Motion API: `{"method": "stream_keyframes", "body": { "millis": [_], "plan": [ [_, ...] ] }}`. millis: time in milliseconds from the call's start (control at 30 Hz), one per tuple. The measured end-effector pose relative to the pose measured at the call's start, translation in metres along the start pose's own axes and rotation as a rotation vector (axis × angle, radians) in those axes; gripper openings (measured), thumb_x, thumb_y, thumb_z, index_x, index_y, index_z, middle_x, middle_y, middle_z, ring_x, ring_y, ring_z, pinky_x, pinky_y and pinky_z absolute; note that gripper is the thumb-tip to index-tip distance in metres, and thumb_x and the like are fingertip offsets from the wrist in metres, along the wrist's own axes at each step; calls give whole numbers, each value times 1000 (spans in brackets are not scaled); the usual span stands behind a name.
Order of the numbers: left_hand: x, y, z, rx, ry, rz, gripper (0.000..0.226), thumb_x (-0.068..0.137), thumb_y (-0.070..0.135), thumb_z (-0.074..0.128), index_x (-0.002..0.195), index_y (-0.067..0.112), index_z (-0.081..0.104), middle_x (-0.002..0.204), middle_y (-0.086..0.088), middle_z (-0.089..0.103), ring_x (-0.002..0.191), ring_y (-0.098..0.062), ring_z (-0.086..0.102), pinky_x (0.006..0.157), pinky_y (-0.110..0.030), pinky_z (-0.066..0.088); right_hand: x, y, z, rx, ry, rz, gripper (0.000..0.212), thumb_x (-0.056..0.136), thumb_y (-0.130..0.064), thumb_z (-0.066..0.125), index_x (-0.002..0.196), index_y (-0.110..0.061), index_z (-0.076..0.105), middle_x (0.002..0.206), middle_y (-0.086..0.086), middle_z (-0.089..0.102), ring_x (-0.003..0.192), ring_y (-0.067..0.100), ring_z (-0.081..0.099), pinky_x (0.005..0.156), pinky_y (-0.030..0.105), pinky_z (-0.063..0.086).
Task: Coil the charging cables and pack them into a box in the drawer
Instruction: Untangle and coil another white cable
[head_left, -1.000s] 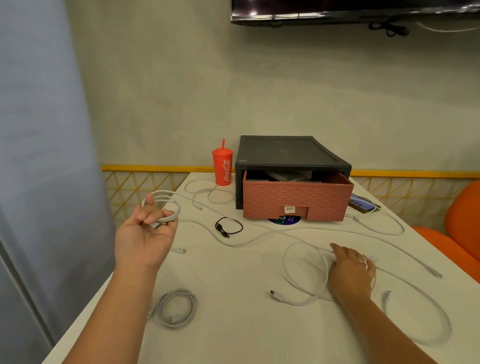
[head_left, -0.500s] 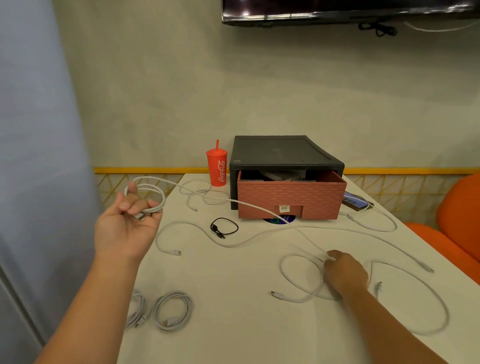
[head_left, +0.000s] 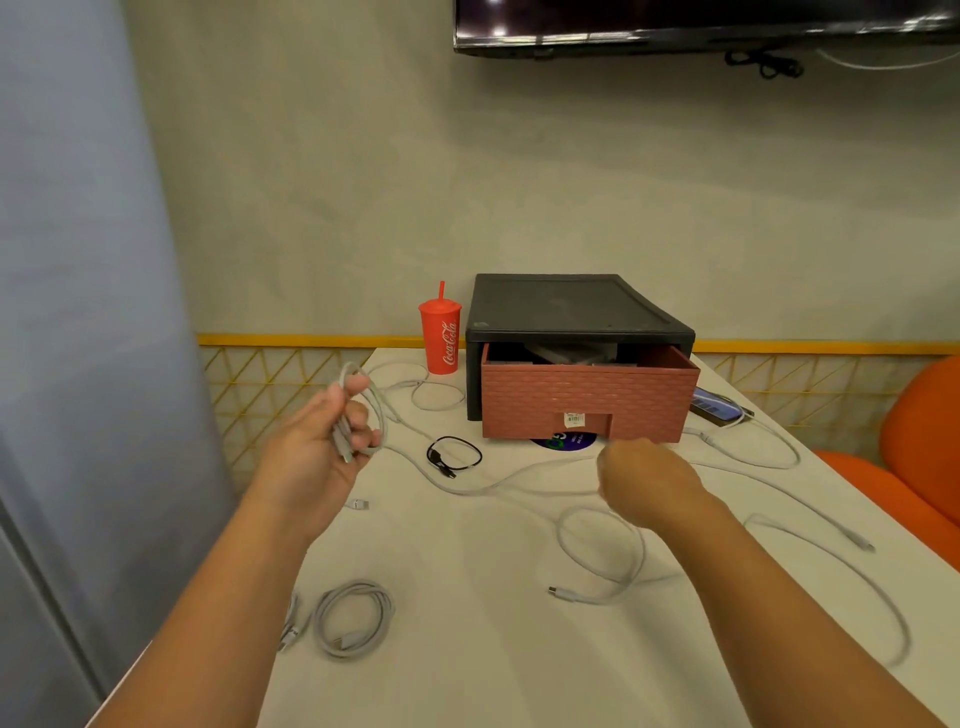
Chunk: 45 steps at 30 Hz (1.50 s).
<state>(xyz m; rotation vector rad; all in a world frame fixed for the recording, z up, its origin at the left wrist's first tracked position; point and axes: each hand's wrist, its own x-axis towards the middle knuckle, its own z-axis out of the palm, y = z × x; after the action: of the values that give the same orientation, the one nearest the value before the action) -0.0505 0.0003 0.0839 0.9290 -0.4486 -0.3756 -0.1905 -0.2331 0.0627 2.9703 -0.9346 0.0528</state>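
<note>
Left grip (head_left: 322, 452) raised over the left side of the desk (head_left: 467, 675), fingers curled round a part-wound white cable (head_left: 378, 415) whose loose strand trails across the desk to the right grip (head_left: 644, 475), fisted on it before the half-open drawer (head_left: 587, 395); another coiled cable (head_left: 353, 618) lies near-left.

cup (head_left: 440, 336) left of drawer (head_left: 586, 397), on table (head_left: 467, 649)

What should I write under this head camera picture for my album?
Left hand grips a half-coiled white cable; right hand holds its trailing length, before the open drawer.
</note>
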Motion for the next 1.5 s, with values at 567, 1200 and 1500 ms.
{"method": "stream_keyframes", "body": {
  "millis": [567,1200,1500],
  "plan": [
    [-2,3,-2,-309,111,-18,29,100,23,32,96,11,58,59,8,65,64,-6,68,70,-19,55,-49,-11,-57,1240,-667,-1048,13,89,-34,57,90,-29,69,70,-15,61,63,0,52,61,15,41],
    [7,-45,-36,1091,-30,-12,21,99,12,37,94,3,54,57,0,63,50,-14,53,59,-28,44,-30,-6,-71,2178,-586,-1196,14,93,-4,45,99,0,57,78,10,68,64,17,33,79,34,43],
    [-14,-25,-19,660,-363,-313,37,92,29,40,82,7,69,37,3,27,37,-11,22,65,-25,46,11,29,-57,2617,63,-377,26,89,-19,45,73,-15,66,56,-10,52,44,2,45,52,15,45]
  ]
}}
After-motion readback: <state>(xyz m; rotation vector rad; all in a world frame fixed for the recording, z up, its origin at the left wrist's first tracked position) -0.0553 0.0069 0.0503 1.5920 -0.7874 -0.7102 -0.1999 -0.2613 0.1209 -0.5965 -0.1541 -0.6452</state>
